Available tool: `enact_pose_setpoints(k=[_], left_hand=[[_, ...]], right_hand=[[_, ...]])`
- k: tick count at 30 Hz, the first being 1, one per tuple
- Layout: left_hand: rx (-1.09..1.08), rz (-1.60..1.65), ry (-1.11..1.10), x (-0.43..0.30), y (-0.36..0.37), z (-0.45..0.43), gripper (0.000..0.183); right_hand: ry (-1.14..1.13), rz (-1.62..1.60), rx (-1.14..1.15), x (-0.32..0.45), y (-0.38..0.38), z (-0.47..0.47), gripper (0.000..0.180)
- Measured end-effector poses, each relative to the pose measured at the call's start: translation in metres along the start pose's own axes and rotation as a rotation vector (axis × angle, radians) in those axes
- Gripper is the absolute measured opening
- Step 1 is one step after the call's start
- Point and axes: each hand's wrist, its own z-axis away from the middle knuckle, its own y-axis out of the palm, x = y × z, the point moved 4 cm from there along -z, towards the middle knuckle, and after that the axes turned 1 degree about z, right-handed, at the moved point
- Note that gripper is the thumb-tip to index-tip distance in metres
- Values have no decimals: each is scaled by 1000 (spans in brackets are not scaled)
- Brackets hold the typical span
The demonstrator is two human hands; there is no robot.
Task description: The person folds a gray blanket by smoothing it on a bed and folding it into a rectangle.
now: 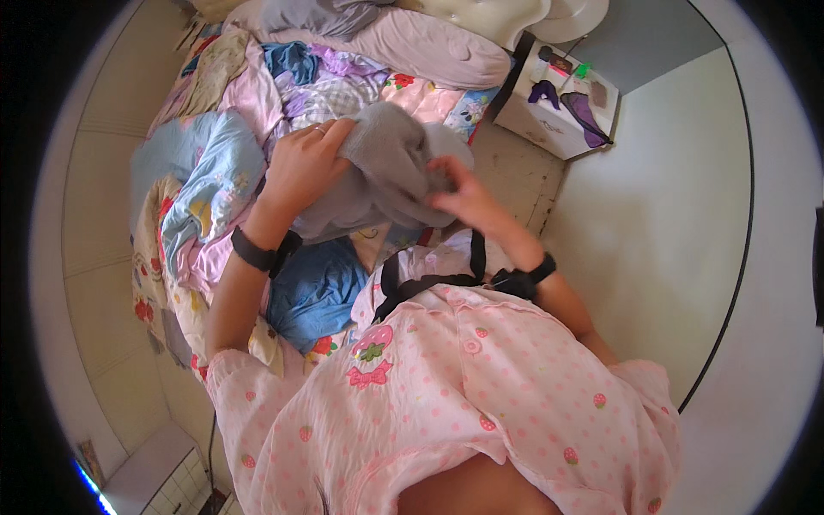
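Observation:
A grey fleecy garment or cloth [386, 141] is held up over the bed before me. My left hand [309, 164] grips its upper edge, the fingers curled over the fabric. At its other side my right hand [460, 190] is slightly blurred, its fingers apart and bent against the grey folds; whether they touch the fabric cannot be told. Below the cloth, a crumpled blue garment [318, 290] lies near my body. Left of it is a light blue printed garment [219, 174], beside pink fabric [254, 90].
More clothes, among them a plaid garment [341, 100], cover the bed. A long pink bolster [431, 48] lies near the headboard [483, 16]. To the right stands a white bedside cabinet [528, 125] with a purple cloth item [586, 119] and small things on top.

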Motion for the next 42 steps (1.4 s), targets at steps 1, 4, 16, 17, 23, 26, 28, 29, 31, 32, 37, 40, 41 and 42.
enact_pose_setpoints(k=[1,4,16,17,23,26,28,29,31,32,37,40,41,42], left_hand=[[34,-19,-36,2,4,-2,32],[132,-37,-127,13,21,-1,33],[485,38,82,-15,89,-11,27],[487,35,94,-19,89,-13,27],[799,108,18,5,75,-22,27],[465,150,27,47,56,-55,27],[328,90,-116,88,42,-75,26],[274,33,-117,107,38,-85,26],[84,43,-144,154,28,-89,29],[47,154,-282,206,29,-75,30],[-101,278,-571,276,33,-53,39],[-29,303,-623,264,44,-48,43],[-6,300,-568,257,50,-46,44],[4,307,-581,256,55,-40,43]], right_hand=[[102,-16,45,-6,12,4,42],[185,-104,189,-14,33,8,43],[302,271,-202,-45,44,-19,47],[158,188,-209,-56,44,-22,40],[187,142,-214,-85,40,-5,28],[295,318,-83,-93,30,11,27],[263,383,0,-99,36,16,26],[235,455,51,-108,41,20,26],[207,524,106,-110,45,22,26],[248,537,161,-103,50,18,27],[461,469,101,-121,44,28,29],[566,472,106,-131,45,44,28],[612,471,95,-140,47,47,28],[614,467,100,-140,49,47,28]])
